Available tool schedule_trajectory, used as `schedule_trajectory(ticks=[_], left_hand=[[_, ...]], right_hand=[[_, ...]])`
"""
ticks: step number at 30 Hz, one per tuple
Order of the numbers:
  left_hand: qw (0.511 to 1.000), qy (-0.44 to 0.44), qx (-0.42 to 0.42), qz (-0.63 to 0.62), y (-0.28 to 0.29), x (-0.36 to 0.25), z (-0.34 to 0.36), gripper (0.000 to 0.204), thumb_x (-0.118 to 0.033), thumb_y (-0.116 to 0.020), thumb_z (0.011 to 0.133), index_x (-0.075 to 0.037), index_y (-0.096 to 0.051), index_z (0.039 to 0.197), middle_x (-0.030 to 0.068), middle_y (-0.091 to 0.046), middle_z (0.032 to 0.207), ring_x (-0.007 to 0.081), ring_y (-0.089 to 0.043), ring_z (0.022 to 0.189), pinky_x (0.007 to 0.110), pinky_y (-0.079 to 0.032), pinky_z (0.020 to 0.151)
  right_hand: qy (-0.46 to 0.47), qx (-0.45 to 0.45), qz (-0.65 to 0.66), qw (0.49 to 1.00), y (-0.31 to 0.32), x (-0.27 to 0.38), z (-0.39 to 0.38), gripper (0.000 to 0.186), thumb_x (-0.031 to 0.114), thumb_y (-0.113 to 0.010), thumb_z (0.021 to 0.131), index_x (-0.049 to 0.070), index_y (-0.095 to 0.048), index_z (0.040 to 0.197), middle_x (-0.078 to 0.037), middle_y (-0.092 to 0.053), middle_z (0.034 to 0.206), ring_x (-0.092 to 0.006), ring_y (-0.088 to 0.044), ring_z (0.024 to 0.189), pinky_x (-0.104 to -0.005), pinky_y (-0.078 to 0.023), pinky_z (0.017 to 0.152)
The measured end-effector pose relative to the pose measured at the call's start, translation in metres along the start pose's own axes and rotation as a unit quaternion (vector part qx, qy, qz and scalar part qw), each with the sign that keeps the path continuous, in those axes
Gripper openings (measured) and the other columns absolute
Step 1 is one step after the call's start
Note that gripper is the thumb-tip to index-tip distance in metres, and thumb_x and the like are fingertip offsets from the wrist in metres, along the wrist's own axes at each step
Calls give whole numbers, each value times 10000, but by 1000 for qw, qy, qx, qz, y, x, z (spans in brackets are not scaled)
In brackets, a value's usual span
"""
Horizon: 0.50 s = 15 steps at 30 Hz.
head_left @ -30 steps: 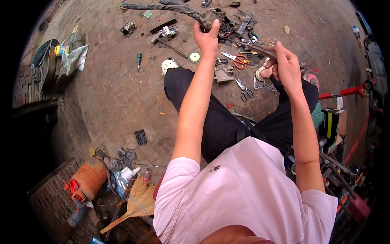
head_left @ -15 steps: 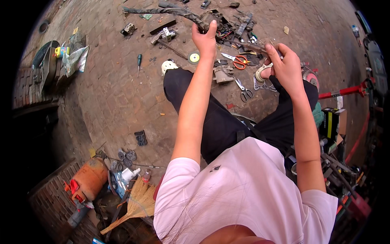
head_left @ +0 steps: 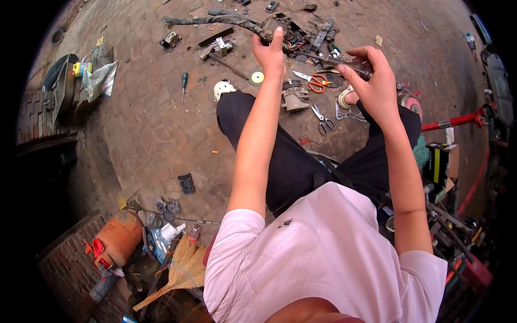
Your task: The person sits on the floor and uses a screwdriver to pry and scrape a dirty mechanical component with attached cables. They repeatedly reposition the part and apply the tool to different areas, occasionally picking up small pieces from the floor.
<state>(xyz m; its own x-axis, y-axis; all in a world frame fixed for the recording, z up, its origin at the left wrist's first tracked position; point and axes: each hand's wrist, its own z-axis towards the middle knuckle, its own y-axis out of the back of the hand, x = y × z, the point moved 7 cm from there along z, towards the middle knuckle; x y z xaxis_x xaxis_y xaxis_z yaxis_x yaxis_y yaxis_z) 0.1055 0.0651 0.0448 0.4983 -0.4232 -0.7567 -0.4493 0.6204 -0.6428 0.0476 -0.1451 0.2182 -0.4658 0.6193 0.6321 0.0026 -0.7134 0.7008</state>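
My left hand [head_left: 270, 59] is closed round a grimy dark housing [head_left: 274, 22], thumb up along its near side. From this housing a thick, tape-wrapped cable bundle [head_left: 215, 20] reaches out to the left, and several thin coloured wires [head_left: 293, 46] show at its right. My right hand [head_left: 374, 81] has its thumb and fingers round the dark handle of a screwdriver [head_left: 360, 69]. Its shaft points left toward the wires; where the tip ends I cannot make out. Below the hands lie orange-handled scissors [head_left: 318, 82], dark-handled scissors [head_left: 325, 123] and a cylindrical metal part [head_left: 295, 96].
On the brick floor lie a hammer [head_left: 226, 62], a yellow-centred disc [head_left: 257, 77] and a green screwdriver [head_left: 184, 86]. An orange gas cylinder [head_left: 119, 237] and a straw broom [head_left: 183, 266] are at lower left. A red bar [head_left: 455, 121] and boxes [head_left: 441, 167] stand right.
The right hand's fingers have spread and shifted along the screwdriver, baring more of its dark handle. The left hand has moved slightly left, and the housing has tilted a little.
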Motion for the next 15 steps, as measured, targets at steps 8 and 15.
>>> schedule_trajectory(ticks=[8, 15], left_hand=[[1000, 13, -12, -24, 2, 3, 2, 299, -100, -719, 824, -28, -566, 1071, 16, -619, 1006, 108, -560, 876, 267, -448, 809], [1000, 8, -16, -18, 2, -1, 4, 309, -98, -719, 822, -24, -564, 1079, 21, -615, 1018, 112, -557, 889, 271, -447, 819]], right_hand=[[-45, -47, -69, 995, 4, 6, 6, 258, 235, -659, 875, -9, -587, 922, -160, -628, 747, -333, -626, 699, -376, -483, 619], [48, -6, -87, 995, 3, 17, 14, 193, 150, -673, 850, 17, -541, 896, -147, -651, 732, -345, -638, 684, -377, -489, 595]])
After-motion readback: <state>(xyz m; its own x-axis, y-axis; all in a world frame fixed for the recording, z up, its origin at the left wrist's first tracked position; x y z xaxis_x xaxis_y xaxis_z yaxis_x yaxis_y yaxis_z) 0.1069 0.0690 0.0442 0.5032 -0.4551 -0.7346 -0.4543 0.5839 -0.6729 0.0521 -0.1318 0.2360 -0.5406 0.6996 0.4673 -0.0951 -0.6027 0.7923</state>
